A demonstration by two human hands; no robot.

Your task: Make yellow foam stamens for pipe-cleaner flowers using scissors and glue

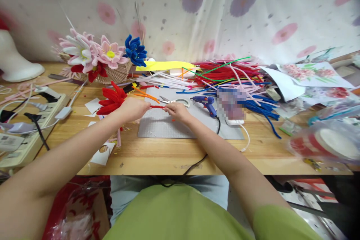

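Note:
A short red pipe cleaner [158, 107] is stretched between my two hands over the grey cutting mat [163, 129]. My left hand [135, 108] pinches its left end, and my right hand [177, 112] pinches the right end. Just behind my right hand lie scissors [184, 102] with pale handles. A blue glue gun [204, 101] rests on the mat to the right, its black cord running toward the table's front edge. Orange pipe cleaners [144, 94] lie behind my left hand. A red pipe-cleaner flower [112, 98] sits left of that hand, partly covered by it.
Bundles of coloured pipe cleaners [225, 73] spread along the back. Finished fuzzy flowers [109, 54] stand at back left. A power strip [47, 120] with cables occupies the left side. At right are a plastic-wrapped cup [323, 142] and printed sheets [312, 73].

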